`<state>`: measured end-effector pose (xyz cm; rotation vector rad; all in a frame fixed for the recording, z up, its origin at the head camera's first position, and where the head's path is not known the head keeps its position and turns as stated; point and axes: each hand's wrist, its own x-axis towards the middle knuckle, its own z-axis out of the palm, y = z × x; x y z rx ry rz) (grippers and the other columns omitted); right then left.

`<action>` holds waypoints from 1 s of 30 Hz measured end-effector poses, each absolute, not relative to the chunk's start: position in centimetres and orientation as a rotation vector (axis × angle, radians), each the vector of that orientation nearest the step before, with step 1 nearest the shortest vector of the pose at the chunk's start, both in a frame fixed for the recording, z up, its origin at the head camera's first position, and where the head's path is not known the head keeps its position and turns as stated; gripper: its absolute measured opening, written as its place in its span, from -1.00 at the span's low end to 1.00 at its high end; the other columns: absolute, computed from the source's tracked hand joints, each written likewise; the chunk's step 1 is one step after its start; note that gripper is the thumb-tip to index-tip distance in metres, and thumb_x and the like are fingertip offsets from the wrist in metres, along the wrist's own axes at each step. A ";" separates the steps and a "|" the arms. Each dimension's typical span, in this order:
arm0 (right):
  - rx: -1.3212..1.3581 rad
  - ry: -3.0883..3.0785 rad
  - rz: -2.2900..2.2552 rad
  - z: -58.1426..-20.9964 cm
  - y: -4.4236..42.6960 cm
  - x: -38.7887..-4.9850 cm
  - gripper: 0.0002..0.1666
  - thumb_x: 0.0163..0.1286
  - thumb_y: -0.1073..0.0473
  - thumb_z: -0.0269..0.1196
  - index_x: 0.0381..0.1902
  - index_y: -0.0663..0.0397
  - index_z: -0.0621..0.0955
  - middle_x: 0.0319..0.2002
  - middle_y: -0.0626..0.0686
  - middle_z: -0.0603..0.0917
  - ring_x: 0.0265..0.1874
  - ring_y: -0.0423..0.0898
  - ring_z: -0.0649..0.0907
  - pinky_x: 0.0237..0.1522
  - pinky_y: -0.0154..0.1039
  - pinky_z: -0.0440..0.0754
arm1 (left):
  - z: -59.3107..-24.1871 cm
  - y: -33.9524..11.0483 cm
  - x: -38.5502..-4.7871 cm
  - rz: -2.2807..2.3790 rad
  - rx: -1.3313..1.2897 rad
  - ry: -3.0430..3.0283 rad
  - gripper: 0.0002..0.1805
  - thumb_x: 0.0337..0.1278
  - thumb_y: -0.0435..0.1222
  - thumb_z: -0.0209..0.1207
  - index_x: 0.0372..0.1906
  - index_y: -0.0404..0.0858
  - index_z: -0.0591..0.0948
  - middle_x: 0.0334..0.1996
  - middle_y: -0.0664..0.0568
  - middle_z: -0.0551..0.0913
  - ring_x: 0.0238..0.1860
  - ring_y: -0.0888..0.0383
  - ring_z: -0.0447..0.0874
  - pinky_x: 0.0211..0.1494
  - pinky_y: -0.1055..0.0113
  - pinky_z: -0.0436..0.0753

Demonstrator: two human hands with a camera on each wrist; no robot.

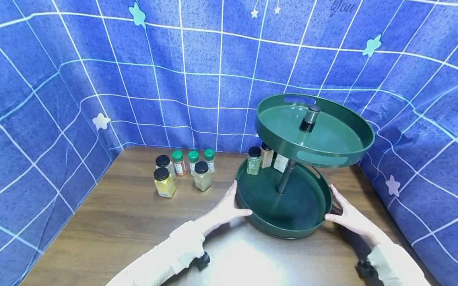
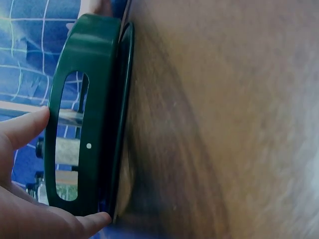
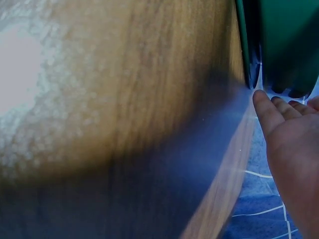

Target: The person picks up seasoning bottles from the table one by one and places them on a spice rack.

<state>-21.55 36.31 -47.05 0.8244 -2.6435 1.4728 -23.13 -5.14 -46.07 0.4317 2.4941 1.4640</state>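
Note:
A dark green two-tier round tray stand [image 1: 264,206] stands on the wooden table, its upper tray [image 1: 332,135] carried on a central post. My left hand [image 1: 226,207] touches the lower tray's left side with spread fingers; the left wrist view has the thumb at the rim beside a cut-out handle. On the opposite side, my right hand [image 1: 352,217] lies against the lower tray with fingers extended. Inside the lower tray, at the back left, are a jar of green flakes [image 1: 253,163], a tan spice jar [image 1: 266,157] and a pale jar [image 1: 280,163] partly hidden by the upper tray.
Left of the stand are a yellow jar [image 1: 165,184], a black-capped jar [image 1: 202,178], another black-capped jar [image 1: 168,167] and several green-capped bottles [image 1: 179,165]. Blue gridded cloth [image 1: 214,91] hangs behind and along both sides of the table [image 1: 118,222].

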 end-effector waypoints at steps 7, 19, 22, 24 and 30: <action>0.779 -2.677 1.464 -46.9 36.3 -21.6 0.10 0.18 0.44 0.27 0.46 0.31 -0.19 0.38 0.53 -0.15 0.19 -0.67 0.16 0.05 -0.70 0.28 | -46.0 -5.5 -23.9 1.450 0.467 2.479 0.23 -0.12 -0.08 0.40 0.48 -0.31 -0.20 0.49 -0.21 -0.14 0.48 -0.12 -0.18 0.47 -0.05 -0.03; 0.732 -2.717 1.434 -47.0 36.2 -21.5 0.11 0.19 0.39 0.29 0.47 0.25 -0.18 0.38 0.52 -0.11 0.17 -0.68 0.15 0.05 -0.71 0.27 | -45.8 -6.0 -24.1 1.451 0.444 2.494 0.21 -0.16 -0.08 0.42 0.49 -0.27 -0.13 0.48 -0.21 -0.07 0.47 -0.15 -0.12 0.45 -0.09 0.01; 0.711 -2.724 1.437 -47.0 36.1 -21.5 0.12 0.18 0.37 0.30 0.47 0.24 -0.17 0.39 0.50 -0.10 0.17 -0.68 0.15 0.05 -0.72 0.26 | -45.6 -6.1 -24.0 1.461 0.434 2.495 0.20 -0.16 -0.10 0.42 0.49 -0.26 -0.11 0.47 -0.22 -0.05 0.46 -0.16 -0.09 0.44 -0.09 0.03; 0.695 -2.731 1.440 -47.0 36.1 -21.5 0.12 0.18 0.36 0.30 0.47 0.22 -0.16 0.39 0.49 -0.09 0.16 -0.69 0.16 0.04 -0.72 0.26 | -45.5 -6.2 -23.9 1.461 0.424 2.499 0.19 -0.15 -0.10 0.42 0.49 -0.26 -0.11 0.47 -0.23 -0.04 0.46 -0.16 -0.06 0.44 -0.09 0.05; 0.670 -2.736 1.467 -47.2 36.2 -21.6 0.13 0.19 0.35 0.30 0.48 0.17 -0.17 0.40 0.49 -0.08 0.14 -0.67 0.17 0.05 -0.70 0.28 | -44.7 -6.7 -23.8 1.475 0.428 2.520 0.16 -0.13 -0.09 0.41 0.49 -0.21 -0.08 0.48 -0.17 -0.01 0.46 -0.13 -0.04 0.44 -0.09 0.07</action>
